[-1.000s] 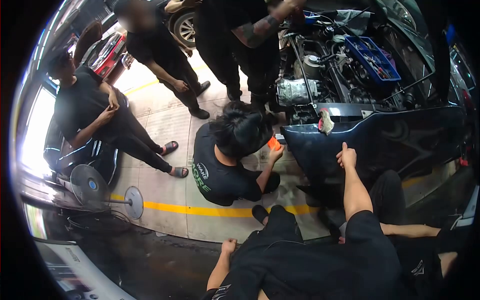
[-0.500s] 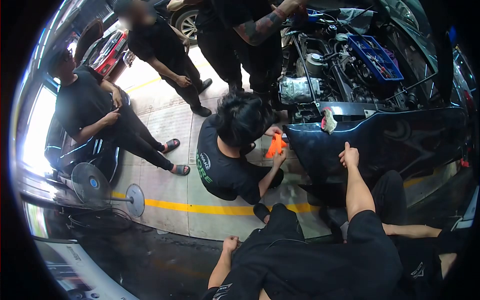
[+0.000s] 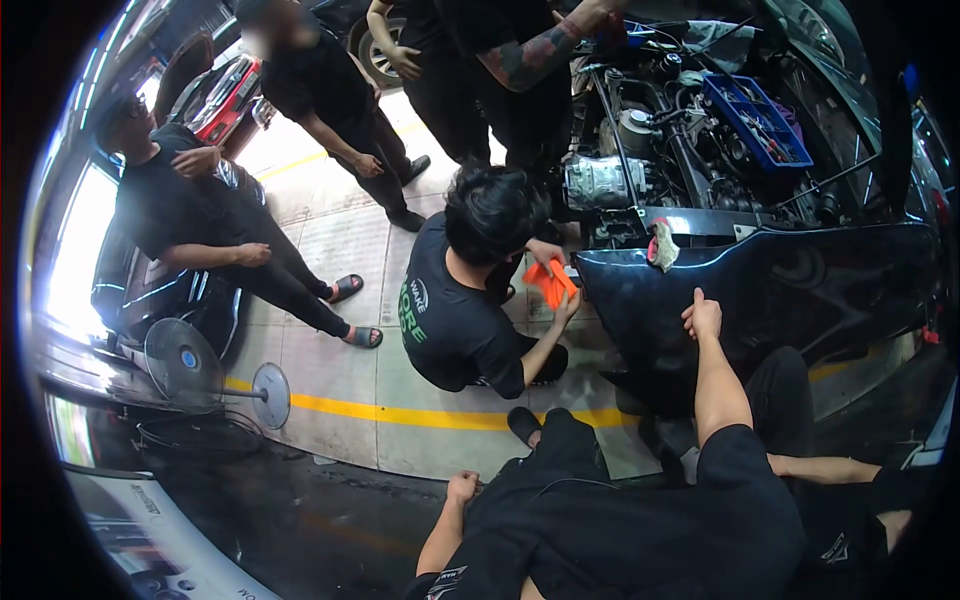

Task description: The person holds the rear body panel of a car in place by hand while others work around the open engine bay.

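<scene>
My right hand (image 3: 703,315) is stretched out in front of the glossy black fender (image 3: 790,270). One finger points up and the others are curled in, with nothing held. Low in the head view, my left hand (image 3: 463,487) is closed in a loose fist beside my dark trousers, and no object shows in it. A crumpled white and red rag (image 3: 661,246) lies over the fender's upper edge. Beyond my hands, a crouching person (image 3: 455,310) in a black T-shirt holds a bright orange sheet-like piece (image 3: 551,285) at the fender's front end.
The engine bay (image 3: 665,130) is exposed, with a blue tool tray (image 3: 757,122) resting over it. Several people stand at the left and top. A fan (image 3: 185,362) is at the left, near a yellow floor line (image 3: 400,416). Another person's forearm (image 3: 825,467) reaches in at lower right.
The crouching person has shifted slightly, and the orange piece is turned and spread wider. A standing person at left has raised one hand to the chest. My hands have hardly moved.
</scene>
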Motion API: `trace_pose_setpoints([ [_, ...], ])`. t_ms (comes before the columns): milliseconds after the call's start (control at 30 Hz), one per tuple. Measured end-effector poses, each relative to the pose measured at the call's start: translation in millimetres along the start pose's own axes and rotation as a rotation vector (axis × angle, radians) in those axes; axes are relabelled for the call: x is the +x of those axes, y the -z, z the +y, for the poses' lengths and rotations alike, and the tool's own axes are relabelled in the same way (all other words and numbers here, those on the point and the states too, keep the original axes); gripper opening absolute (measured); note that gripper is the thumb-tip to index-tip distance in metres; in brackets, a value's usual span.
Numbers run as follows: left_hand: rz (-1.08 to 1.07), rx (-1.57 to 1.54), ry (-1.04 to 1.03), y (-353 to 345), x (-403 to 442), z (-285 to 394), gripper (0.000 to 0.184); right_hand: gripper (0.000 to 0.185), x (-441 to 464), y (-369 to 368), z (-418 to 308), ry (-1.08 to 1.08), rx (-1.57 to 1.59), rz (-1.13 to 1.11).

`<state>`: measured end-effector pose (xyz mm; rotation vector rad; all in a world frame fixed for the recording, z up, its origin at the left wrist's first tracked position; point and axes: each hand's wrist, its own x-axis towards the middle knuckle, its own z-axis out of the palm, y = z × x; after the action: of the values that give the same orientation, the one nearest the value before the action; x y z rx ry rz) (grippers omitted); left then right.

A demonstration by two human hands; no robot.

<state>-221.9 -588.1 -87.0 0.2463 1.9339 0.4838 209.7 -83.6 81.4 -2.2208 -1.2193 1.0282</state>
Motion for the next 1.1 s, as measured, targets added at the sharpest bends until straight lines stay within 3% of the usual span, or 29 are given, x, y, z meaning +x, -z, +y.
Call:
trace_pose_setpoints([
  [1100,-0.014,-0.009,0.017,-0.5,4.3,-0.2,0.023,0.071,2.7,0.2,1.4,-0.007,-0.011,-0.001],
])
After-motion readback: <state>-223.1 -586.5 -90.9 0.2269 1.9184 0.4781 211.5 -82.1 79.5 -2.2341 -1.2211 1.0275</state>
